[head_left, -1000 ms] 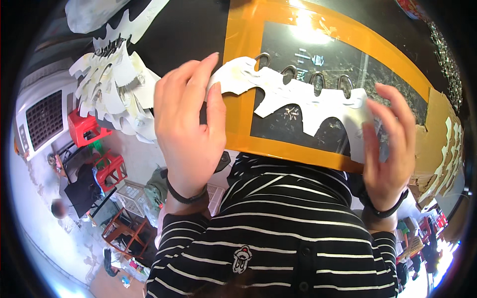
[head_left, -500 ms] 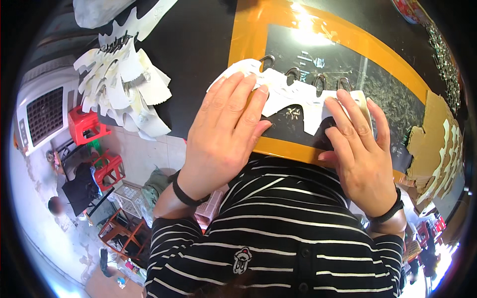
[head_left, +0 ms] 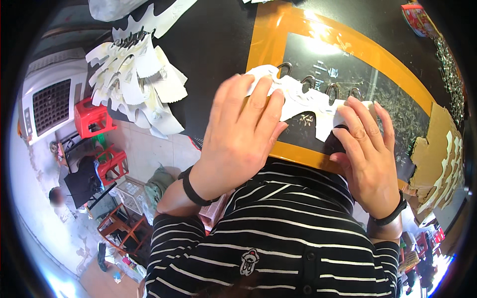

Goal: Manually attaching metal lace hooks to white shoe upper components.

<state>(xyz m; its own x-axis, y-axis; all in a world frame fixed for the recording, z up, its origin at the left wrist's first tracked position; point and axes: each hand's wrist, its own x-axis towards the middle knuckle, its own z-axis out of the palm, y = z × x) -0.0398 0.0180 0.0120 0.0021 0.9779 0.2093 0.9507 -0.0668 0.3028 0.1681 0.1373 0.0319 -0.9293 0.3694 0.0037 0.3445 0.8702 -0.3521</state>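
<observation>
Head view: nearest is a black shirt with white stripes point(head_left: 263, 223), and past it both forearms reach over a dark table point(head_left: 218, 59). The left hand point(head_left: 241, 131) lies across the left end of a scalloped white strip point(head_left: 311, 102), its fingers stretched out and unclenched; the right hand point(head_left: 370, 161) rests slightly bent fingers at the strip's right end, thumb apart and below. Neither closes round the strip, and how firmly they press I cannot tell. The strip lies between the hands, over a panel framed in orange tape point(head_left: 271, 37), with dark loops point(head_left: 332, 84) standing out from its far edge. To handle it well, I judge, both hands should bear down flat and evenly, fingertips clear of the loops, so the thin strip neither buckles nor slides. Farther out, torn cardboard point(head_left: 427, 159) sits at the right, with shiny metal pieces point(head_left: 449, 74) above it; a heap of white strips point(head_left: 144, 82) lies at the left. Beyond the table, red stools point(head_left: 93, 119) stand on the floor.
</observation>
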